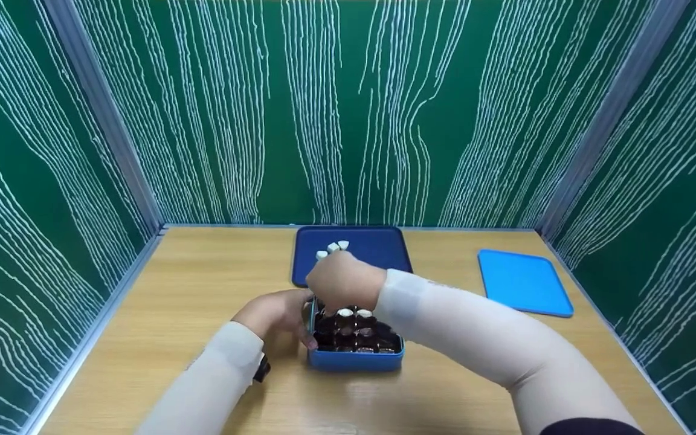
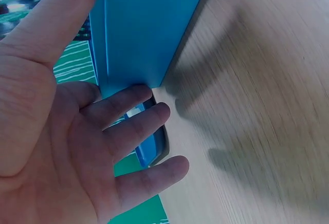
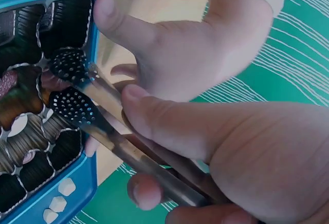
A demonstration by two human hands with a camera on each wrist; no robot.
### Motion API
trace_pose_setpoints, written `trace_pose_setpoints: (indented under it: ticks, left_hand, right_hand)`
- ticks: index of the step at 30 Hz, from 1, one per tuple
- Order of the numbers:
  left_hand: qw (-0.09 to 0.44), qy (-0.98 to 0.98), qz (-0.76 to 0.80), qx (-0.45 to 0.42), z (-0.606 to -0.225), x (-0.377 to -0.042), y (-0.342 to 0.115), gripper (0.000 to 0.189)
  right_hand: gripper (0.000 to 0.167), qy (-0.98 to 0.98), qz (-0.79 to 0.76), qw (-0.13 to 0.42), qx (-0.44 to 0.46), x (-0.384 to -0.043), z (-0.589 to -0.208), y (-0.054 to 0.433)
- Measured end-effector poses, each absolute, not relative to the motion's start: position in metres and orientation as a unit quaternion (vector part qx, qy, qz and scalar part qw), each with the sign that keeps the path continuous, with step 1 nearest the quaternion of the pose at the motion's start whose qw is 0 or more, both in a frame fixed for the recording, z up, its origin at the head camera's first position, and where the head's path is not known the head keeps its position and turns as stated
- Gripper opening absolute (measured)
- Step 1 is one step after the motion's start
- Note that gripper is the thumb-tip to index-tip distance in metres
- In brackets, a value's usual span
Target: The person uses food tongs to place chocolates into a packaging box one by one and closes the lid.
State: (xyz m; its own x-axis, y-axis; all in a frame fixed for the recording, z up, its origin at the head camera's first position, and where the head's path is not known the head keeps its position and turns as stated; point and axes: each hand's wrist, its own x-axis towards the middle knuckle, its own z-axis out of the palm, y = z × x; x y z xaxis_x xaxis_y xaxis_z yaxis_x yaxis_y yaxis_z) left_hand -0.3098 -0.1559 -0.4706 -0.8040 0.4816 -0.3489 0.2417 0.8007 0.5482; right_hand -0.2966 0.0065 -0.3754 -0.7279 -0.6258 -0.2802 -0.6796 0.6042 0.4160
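Note:
A blue box [image 1: 357,361] holding a dark insert [image 1: 348,341] with scalloped compartments sits on the table. My left hand [image 1: 284,311] is at its left side. In the left wrist view, the thumb and some fairly straight fingertips touch the blue wall [image 2: 146,29]; the other fingers stand apart. My right hand [image 3: 257,147] grips metal tongs [image 3: 136,154] over the box. Their perforated round ends reach into a compartment by the rim, slightly apart; whether anything lies between them I cannot tell. Two whitish pieces [image 1: 345,313] show in the insert.
Behind the box lies a dark blue tray [image 1: 372,238] with several small white pieces [image 1: 333,248]. A light blue flat lid or tray [image 1: 526,283] is at the right. Green, white-lined panels enclose the wooden table [image 1: 215,260] at the back and sides.

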Motion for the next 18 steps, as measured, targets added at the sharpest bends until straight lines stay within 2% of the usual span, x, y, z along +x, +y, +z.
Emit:
trace_pose_setpoints:
  ticks: [5, 13, 16, 18]
  left_hand:
    - [0.237, 0.91, 0.264, 0.216, -0.47, -0.309, -0.158, 0.097]
    - [0.247, 0.895, 0.302, 0.216, -0.47, -0.307, -0.16, 0.067]
    - [0.238, 0.905, 0.292, 0.2, -0.472, -0.307, -0.159, 0.083]
    - [0.234, 0.911, 0.28, 0.191, -0.473, -0.308, -0.159, 0.101]
  right_hand:
    - [0.024, 0.888, 0.277, 0.06, -0.363, -0.299, -0.385, -0.005]
    - [0.022, 0.887, 0.276, 0.093, -0.359, -0.301, -0.396, -0.01]
    - [0.022, 0.897, 0.255, 0.091, -0.35, -0.3, -0.392, -0.005]
    - [0.026, 0.905, 0.239, 0.09, -0.341, -0.298, -0.385, 0.0]
